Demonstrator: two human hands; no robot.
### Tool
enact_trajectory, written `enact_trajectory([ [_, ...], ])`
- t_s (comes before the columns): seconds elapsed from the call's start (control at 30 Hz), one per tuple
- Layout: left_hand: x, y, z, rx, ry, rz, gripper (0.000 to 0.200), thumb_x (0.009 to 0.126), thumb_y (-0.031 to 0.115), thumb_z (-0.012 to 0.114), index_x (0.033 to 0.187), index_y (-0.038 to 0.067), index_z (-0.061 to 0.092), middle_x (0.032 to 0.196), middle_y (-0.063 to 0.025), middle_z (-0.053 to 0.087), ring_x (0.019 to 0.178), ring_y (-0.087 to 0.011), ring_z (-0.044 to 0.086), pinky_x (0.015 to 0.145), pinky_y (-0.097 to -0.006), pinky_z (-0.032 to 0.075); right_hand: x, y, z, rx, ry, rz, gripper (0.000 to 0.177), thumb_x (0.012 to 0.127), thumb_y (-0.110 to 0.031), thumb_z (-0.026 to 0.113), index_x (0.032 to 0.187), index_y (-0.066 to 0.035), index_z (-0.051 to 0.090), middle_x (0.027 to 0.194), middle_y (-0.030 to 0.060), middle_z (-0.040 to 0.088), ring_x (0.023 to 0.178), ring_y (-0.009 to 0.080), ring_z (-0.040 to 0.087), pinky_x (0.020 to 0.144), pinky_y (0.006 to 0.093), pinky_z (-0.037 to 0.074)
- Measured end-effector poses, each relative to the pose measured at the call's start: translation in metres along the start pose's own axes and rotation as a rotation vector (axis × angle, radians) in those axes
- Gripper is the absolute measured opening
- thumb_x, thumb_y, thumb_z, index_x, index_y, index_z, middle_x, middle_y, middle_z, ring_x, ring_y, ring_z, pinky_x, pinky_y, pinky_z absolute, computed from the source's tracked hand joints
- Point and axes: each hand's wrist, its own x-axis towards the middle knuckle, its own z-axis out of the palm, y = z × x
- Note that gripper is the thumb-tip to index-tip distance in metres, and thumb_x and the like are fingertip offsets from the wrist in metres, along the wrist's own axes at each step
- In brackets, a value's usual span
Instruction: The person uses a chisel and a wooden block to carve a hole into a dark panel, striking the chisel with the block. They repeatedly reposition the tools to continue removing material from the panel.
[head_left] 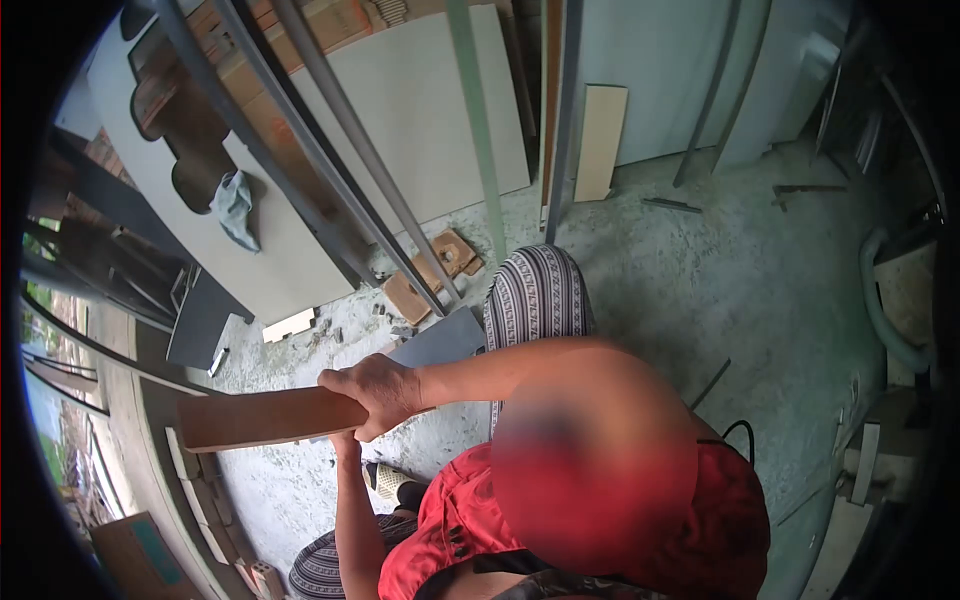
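Observation:
A long, flat brown board [270, 416] points to the left, held up above the floor. My right hand [380, 394] is closed around its near end, knuckles up. Just below, my left hand [347, 440] grips the same end from the lower edge; most of its fingers are hidden by the board and my right hand. Behind my right hand lies a flat grey panel [440, 338], partly covered by my arm. My knee in patterned trousers [538, 292] is beside it.
Large pale panels [420, 120] and several upright metal posts [300, 130] stand ahead. A blue-grey rag [234, 208] hangs on a cut-out panel. Brown wooden pieces [410, 298] and small scraps lie on the floor. A low wall [150, 400] with bricks runs along the left.

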Motion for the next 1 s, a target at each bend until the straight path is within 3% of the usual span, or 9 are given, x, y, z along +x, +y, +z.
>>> enact_trajectory([
  [0.07, 0.0, 0.004, 0.0, 0.011, 0.02, -0.032, 0.039, 0.084, 0.034, 0.061, 0.103, 0.001, 0.057, 0.098, -0.007, 0.059, 0.089, -0.0161, 0.056, 0.077, -0.0326, 0.046, -0.002, 0.015, 0.004, -0.236, -0.366, 0.241, 0.061, 0.05, -0.021, 0.071, 0.101, 0.0, 0.046, 0.079, 0.0195, 0.062, 0.071, 0.0363, 0.062, 0.063, 0.0437, 0.048],
  [0.2, -0.001, -0.033, -0.009, -0.01, 0.03, 0.04, 0.037, 0.086, 0.033, 0.06, 0.107, 0.003, 0.053, 0.102, -0.0076, 0.057, 0.091, -0.0177, 0.054, 0.077, -0.033, 0.046, -0.004, 0.022, 0.009, -0.282, -0.506, 0.258, 0.063, 0.049, -0.022, 0.069, 0.103, 0.004, 0.047, 0.073, 0.0205, 0.062, 0.074, 0.036, 0.062, 0.068, 0.0424, 0.049],
  [0.47, 0.0, -0.016, -0.006, 0.184, -0.057, 0.212, 0.025, 0.085, 0.023, 0.06, 0.1, 0.004, 0.054, 0.097, -0.0075, 0.057, 0.087, -0.0175, 0.054, 0.076, -0.0327, 0.045, -0.014, 0.026, 0.015, -0.29, -0.485, 0.217, 0.06, 0.051, -0.024, 0.069, 0.102, 0.001, 0.048, 0.074, 0.0205, 0.062, 0.072, 0.0371, 0.062, 0.067, 0.0436, 0.049],
  [0.53, -0.003, -0.016, -0.001, 0.032, 0.082, 0.023, 0.022, 0.084, 0.02, 0.059, 0.098, 0.003, 0.058, 0.096, -0.008, 0.059, 0.088, -0.0174, 0.055, 0.076, -0.0328, 0.046, -0.012, 0.023, 0.012, -0.288, -0.43, 0.254, 0.059, 0.053, -0.026, 0.069, 0.103, -0.003, 0.047, 0.074, 0.0197, 0.062, 0.073, 0.0365, 0.062, 0.068, 0.0436, 0.049],
  [0.6, 0.0, 0.008, 0.002, 0.081, 0.071, 0.029, 0.023, 0.082, 0.016, 0.058, 0.098, 0.0, 0.06, 0.097, -0.0083, 0.06, 0.089, -0.0162, 0.055, 0.076, -0.0323, 0.046, -0.006, 0.026, 0.009, -0.294, -0.38, 0.221, 0.06, 0.055, -0.03, 0.071, 0.104, -0.005, 0.047, 0.076, 0.0198, 0.062, 0.074, 0.0367, 0.062, 0.069, 0.0442, 0.049],
  [0.67, 0.001, 0.017, -0.001, -0.099, 0.021, -0.011, 0.021, 0.078, 0.01, 0.054, 0.093, -0.002, 0.06, 0.083, -0.0048, 0.062, 0.075, -0.0123, 0.058, 0.066, -0.0255, 0.047, 0.002, 0.028, 0.004, -0.275, -0.341, 0.252, 0.061, 0.055, -0.032, 0.072, 0.104, -0.006, 0.046, 0.078, 0.02, 0.063, 0.076, 0.0375, 0.062, 0.069, 0.0454, 0.049],
  [0.7, 0.001, 0.023, 0.003, -0.188, 0.112, -0.101, 0.013, 0.075, 0.006, 0.059, 0.086, -0.001, 0.06, 0.077, -0.0023, 0.061, 0.069, -0.0101, 0.056, 0.062, -0.0235, 0.046, 0.005, 0.029, 0.001, -0.27, -0.321, 0.264, 0.062, 0.055, -0.033, 0.072, 0.104, -0.006, 0.046, 0.079, 0.0198, 0.063, 0.077, 0.0378, 0.062, 0.07, 0.0454, 0.049],
  [0.77, 0.004, 0.017, -0.001, -0.137, 0.092, -0.098, 0.016, 0.071, 0.0, 0.069, 0.082, 0.002, 0.058, 0.074, 0.0002, 0.059, 0.065, -0.0075, 0.054, 0.06, -0.0225, 0.044, 0.009, 0.03, -0.005, -0.268, -0.27, 0.284, 0.062, 0.055, -0.033, 0.073, 0.104, -0.006, 0.046, 0.079, 0.0195, 0.063, 0.078, 0.0379, 0.062, 0.069, 0.0448, 0.048],
  [1.0, 0.006, 0.005, -0.003, -0.089, 0.118, -0.12, 0.017, 0.071, 0.001, 0.069, 0.082, 0.003, 0.058, 0.074, 0.0006, 0.058, 0.069, -0.0077, 0.055, 0.062, -0.0239, 0.046, 0.018, 0.013, -0.011, -0.183, -0.137, 0.225, 0.07, 0.056, -0.035, 0.074, 0.113, -0.007, 0.046, 0.083, 0.0189, 0.063, 0.077, 0.0364, 0.063, 0.067, 0.0417, 0.049],
])
